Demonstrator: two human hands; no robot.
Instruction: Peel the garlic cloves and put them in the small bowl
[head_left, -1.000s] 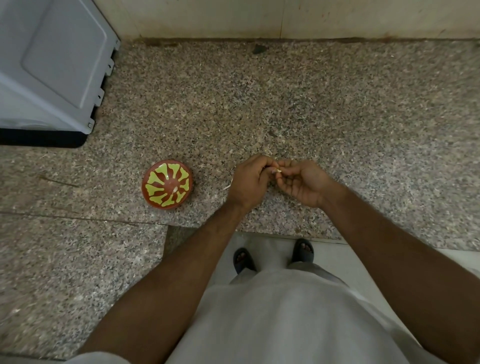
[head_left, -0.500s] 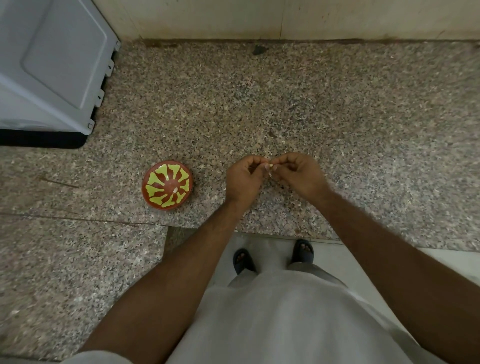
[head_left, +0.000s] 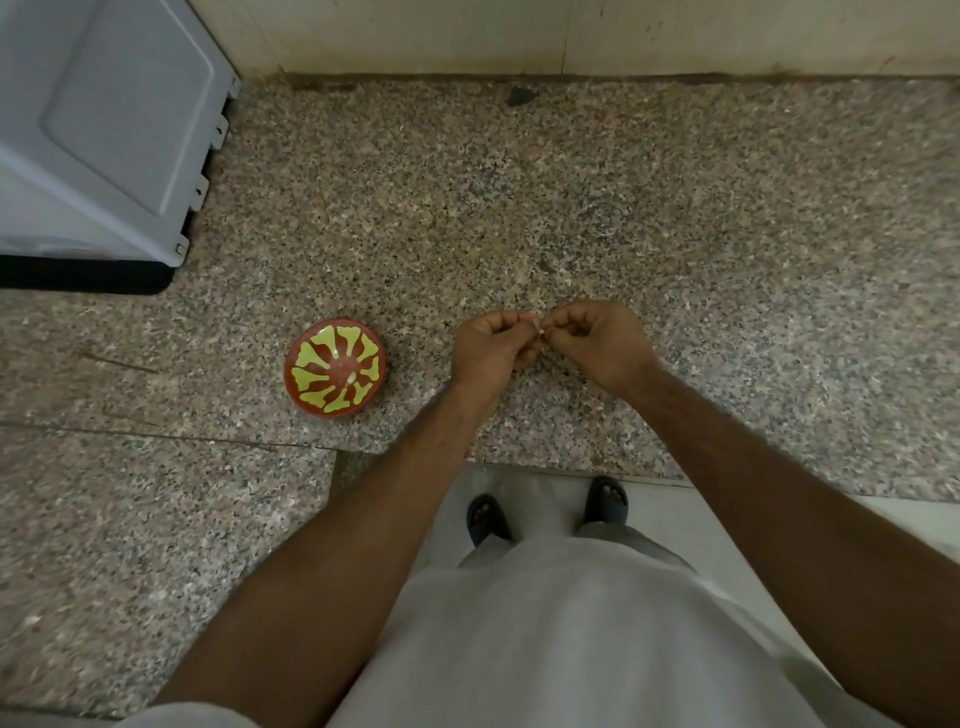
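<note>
Both hands meet at the centre of the frame, knuckles up over the speckled granite counter (head_left: 623, 208), and it is tight work: the left hand (head_left: 491, 345) has its fingers curled in, the right hand (head_left: 597, 340) the same, and their fingertips come together on a tiny pale garlic clove (head_left: 540, 328) pinched between them, only a sliver of it showing, so whether skin is on or off cannot be told. Over to the left of the hands, well apart from them, sits the small bowl (head_left: 335, 366), reddish-brown with yellow-green petal shapes fanning out inside, and a small pale piece lies near its middle (head_left: 352, 376), too small to name for sure. Upper left of the frame, a grey appliance (head_left: 98, 130) with a black base stands on the counter, close to the pale wall (head_left: 571, 36) running along the top. A dark fleck (head_left: 519, 95) rests on the stone near that wall. Bottom of the frame, the person's light garment (head_left: 571, 639) fills the view, and just above it two feet in dark sandals (head_left: 605, 501) stand on a light floor below the counter edge
</note>
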